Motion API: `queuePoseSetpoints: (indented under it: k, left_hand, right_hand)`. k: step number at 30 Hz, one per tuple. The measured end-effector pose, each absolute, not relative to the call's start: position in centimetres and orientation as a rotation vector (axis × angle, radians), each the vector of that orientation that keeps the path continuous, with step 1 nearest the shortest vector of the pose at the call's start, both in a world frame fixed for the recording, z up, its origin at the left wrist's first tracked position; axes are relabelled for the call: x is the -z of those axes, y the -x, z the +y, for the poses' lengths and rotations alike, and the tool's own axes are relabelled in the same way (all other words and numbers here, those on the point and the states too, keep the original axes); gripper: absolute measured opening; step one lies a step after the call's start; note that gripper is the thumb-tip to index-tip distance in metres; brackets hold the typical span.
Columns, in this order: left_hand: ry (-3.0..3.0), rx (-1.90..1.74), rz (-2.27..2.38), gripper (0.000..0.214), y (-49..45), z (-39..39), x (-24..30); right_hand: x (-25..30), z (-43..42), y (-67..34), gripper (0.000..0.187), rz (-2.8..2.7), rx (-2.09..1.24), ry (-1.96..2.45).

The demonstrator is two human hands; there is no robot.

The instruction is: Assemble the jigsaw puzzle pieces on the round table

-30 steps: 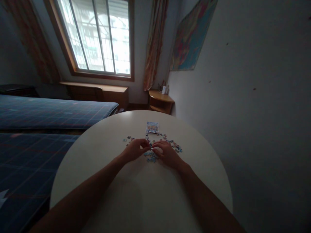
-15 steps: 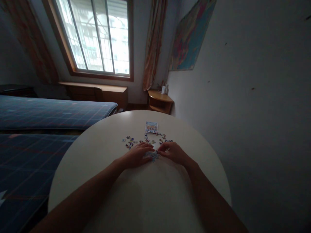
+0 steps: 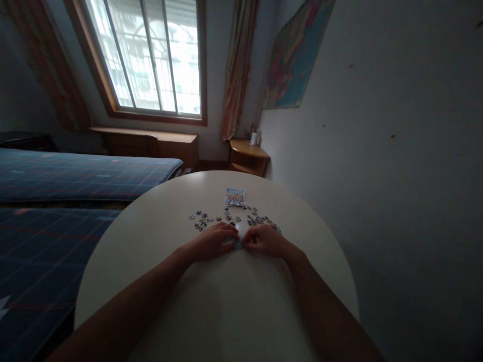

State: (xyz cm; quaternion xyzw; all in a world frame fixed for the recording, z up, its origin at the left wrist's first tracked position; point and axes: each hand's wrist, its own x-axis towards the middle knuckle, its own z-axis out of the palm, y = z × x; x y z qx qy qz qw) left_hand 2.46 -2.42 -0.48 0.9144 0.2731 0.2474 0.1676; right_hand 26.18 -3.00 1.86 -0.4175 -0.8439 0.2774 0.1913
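My left hand [image 3: 216,242] rests on the table with its fingers stretched out and its thumb apart, along the left side of a small joined patch of jigsaw pieces [image 3: 238,245]. Much of that patch is hidden under the two hands. At its right edge my right hand [image 3: 267,240] is closed in a pinch, its fingertips at a jigsaw piece that they mostly cover. Loose jigsaw pieces [image 3: 203,219] lie scattered beyond the left hand, and a denser cluster of pieces [image 3: 260,220] lies just past the right hand.
A small picture packet [image 3: 235,197] lies behind the pieces on the round white table [image 3: 222,311]. To the left are beds with plaid blue mattresses [image 3: 68,173]. A wall stands close on the right. A small corner shelf [image 3: 249,149] is beyond the table.
My right hand has shifted slightly down and left, closer to the joined patch, uncovering more loose pieces behind it. My left hand has barely moved.
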Motion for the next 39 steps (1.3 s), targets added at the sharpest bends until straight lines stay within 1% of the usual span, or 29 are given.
queuePoseSetpoints:
  k: [15, 24, 35, 39]
  left_hand:
    - [-2.586, -0.679, 0.792, 0.020, -2.53, -2.54, 0.36]
    - [-2.593, -0.686, 0.790, 0.019, -2.43, -2.50, 0.55]
    - [-2.588, -0.673, 0.792, 0.021, -2.38, -2.39, 0.65]
    - [-2.586, -0.682, 0.789, 0.022, -2.34, -2.36, 0.71]
  right_hand:
    - [-1.71, -2.99, -25.68, 0.010, -2.410, -0.697, 1.137]
    - [-1.73, -2.70, -25.93, 0.010, -2.475, -0.732, 1.035]
    - [-1.49, -2.36, -26.12, 0.007, -2.401, -0.653, 1.151]
    - [-1.59, -2.25, -26.31, 0.011, -2.357, -0.603, 1.186]
